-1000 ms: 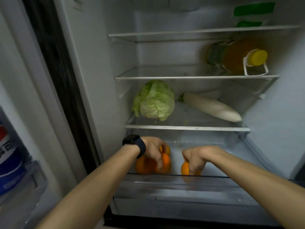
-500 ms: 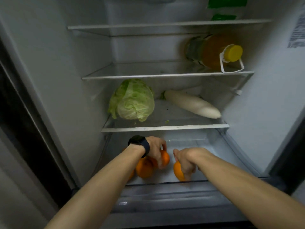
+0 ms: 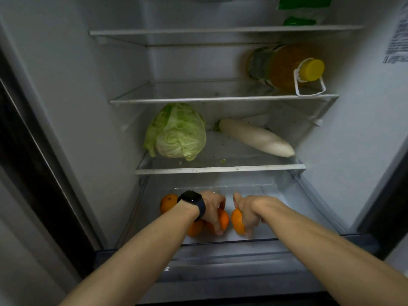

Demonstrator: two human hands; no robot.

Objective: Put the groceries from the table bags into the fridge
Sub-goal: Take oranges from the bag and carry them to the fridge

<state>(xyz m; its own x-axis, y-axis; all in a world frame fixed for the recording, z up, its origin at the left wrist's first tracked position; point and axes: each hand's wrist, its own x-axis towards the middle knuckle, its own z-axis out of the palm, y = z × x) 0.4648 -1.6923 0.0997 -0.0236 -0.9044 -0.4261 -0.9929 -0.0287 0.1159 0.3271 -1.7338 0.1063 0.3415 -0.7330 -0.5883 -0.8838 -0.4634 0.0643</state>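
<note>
Fridge (image 3: 66, 111) interior, head view: in the bottom drawer (image 3: 293, 195), the left hand (image 3: 210, 207) curls round the left orange (image 3: 223, 219) and the right hand (image 3: 250, 208) round the right orange (image 3: 237, 221) (loose oranges (image 3: 167, 202) lie beside). Step in hand, by judgement: setting fruit down. Next, the fingers must loosen and both hands withdraw.

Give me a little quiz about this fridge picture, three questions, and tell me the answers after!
1. True or false: the cabbage and the white radish lie on the same shelf.
2. What does the right hand hold? A) an orange B) an egg C) a carrot
3. Fill the gap: the yellow-capped bottle lies on its ____.

Key: 1 true; 2 A; 3 side.
</note>
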